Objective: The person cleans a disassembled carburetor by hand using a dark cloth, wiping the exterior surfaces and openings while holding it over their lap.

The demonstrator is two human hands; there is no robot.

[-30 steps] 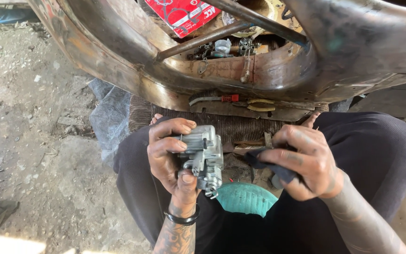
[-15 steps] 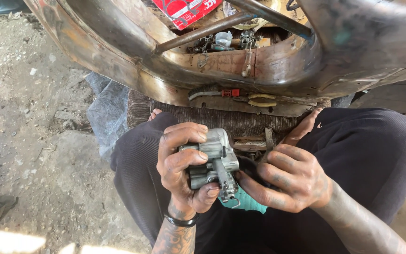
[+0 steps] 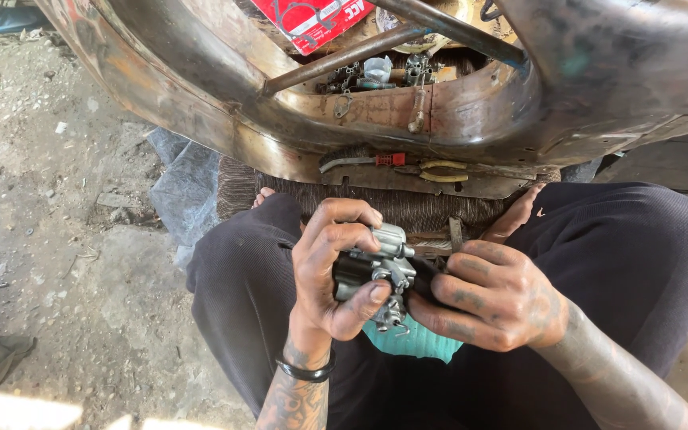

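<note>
A small grey metal carburettor (image 3: 382, 271) sits in my lap, gripped from the left by my left hand (image 3: 330, 271), fingers curled over its top and thumb under its side. My right hand (image 3: 491, 296) closes on its right side, where a dark part (image 3: 426, 275) meets the metal body; my fingers hide that part mostly. A teal cloth (image 3: 416, 338) lies on my dark trousers just beneath both hands. My left wrist wears a black band (image 3: 306, 371).
A rusty curved metal shell (image 3: 201, 87) arches ahead, with small parts, a red packet (image 3: 312, 20) and a rod inside. Red-handled (image 3: 360, 161) and yellow-handled (image 3: 442, 170) tools lie on a board by my knees. Dirt ground and grey plastic sheeting (image 3: 185, 191) lie left.
My right hand has come in from the right and closed against the carburettor. The left hand turned the part and brought it lower, covering most of the teal cloth.
</note>
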